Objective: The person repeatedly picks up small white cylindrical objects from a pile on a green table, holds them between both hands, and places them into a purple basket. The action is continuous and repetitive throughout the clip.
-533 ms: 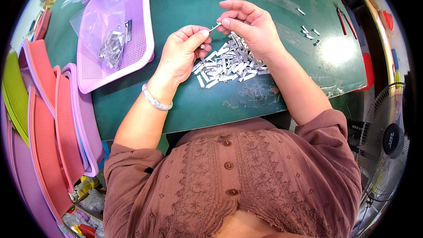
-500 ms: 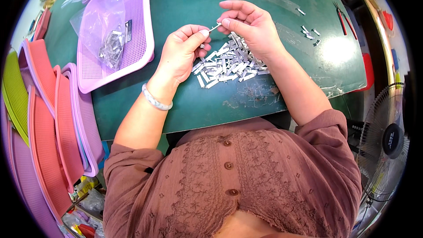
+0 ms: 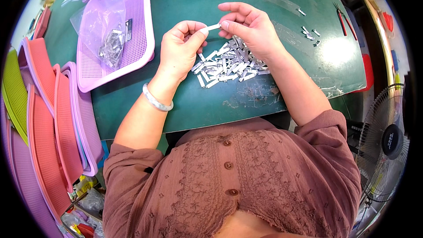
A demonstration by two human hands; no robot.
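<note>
Between my two hands is a small flat silvery metal piece (image 3: 214,27), pinched at both ends above the table. Thumb and forefinger of my left hand (image 3: 183,46) close on its left end; a pale bangle (image 3: 155,98) circles that wrist. My right hand (image 3: 250,28) grips the other end, its upper fingers loosely curled. Just below the hands lies a loose pile of similar silvery strips (image 3: 229,64) on the green table (image 3: 189,110). My fingers partly cover the pile's top.
At left, a purple mesh basket (image 3: 144,39) holds a clear bag of metal parts (image 3: 111,46). Stacked coloured baskets (image 3: 48,145) stand beside the table. Several small pieces (image 3: 307,32) and red-handled pliers (image 3: 342,21) lie at right. A fan (image 3: 390,141) stands beyond the table's right edge.
The metal piece has turned from a tilted, edge-on view to nearly level with its broad face showing. My left hand has shifted slightly upward; the pile looks the same.
</note>
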